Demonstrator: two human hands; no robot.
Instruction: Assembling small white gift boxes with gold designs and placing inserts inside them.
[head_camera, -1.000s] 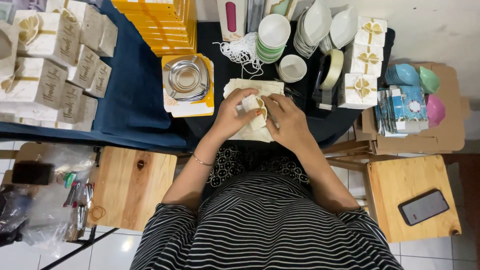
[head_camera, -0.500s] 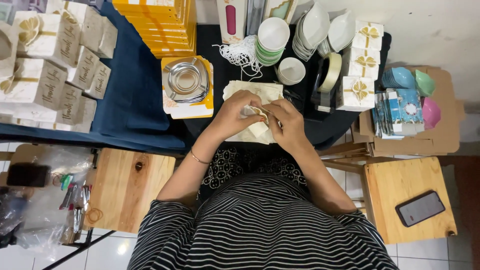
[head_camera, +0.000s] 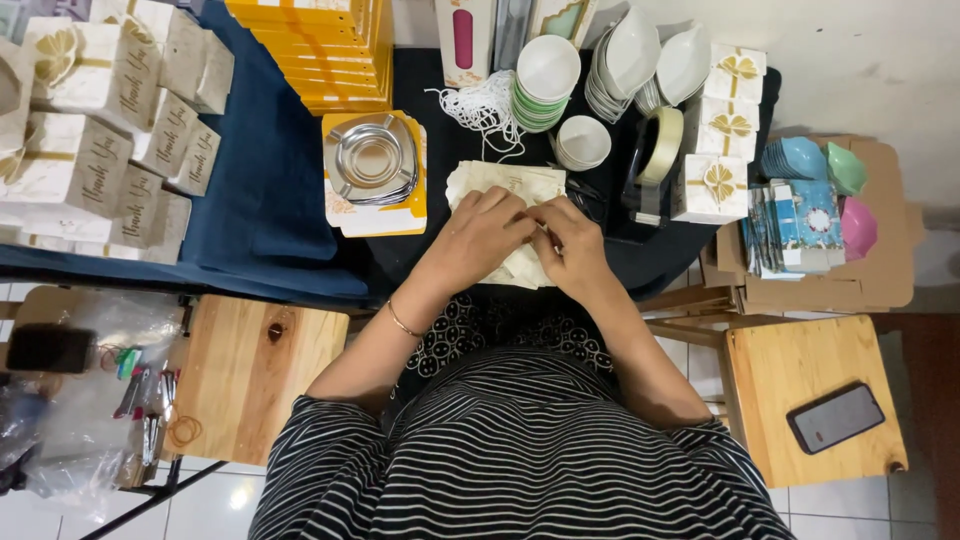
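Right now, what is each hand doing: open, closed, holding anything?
Left hand: fingers curled, pressing on the cream pouch on the table.
Right hand: fingers pinched at the same pouch, beside the left; what it pinches cannot be told.

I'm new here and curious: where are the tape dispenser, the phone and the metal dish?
Tape dispenser (head_camera: 655, 160), head view, on the tape roll.
Phone (head_camera: 835, 417), head view, middle of its dark screen.
Metal dish (head_camera: 372, 158), head view, its centre hollow.
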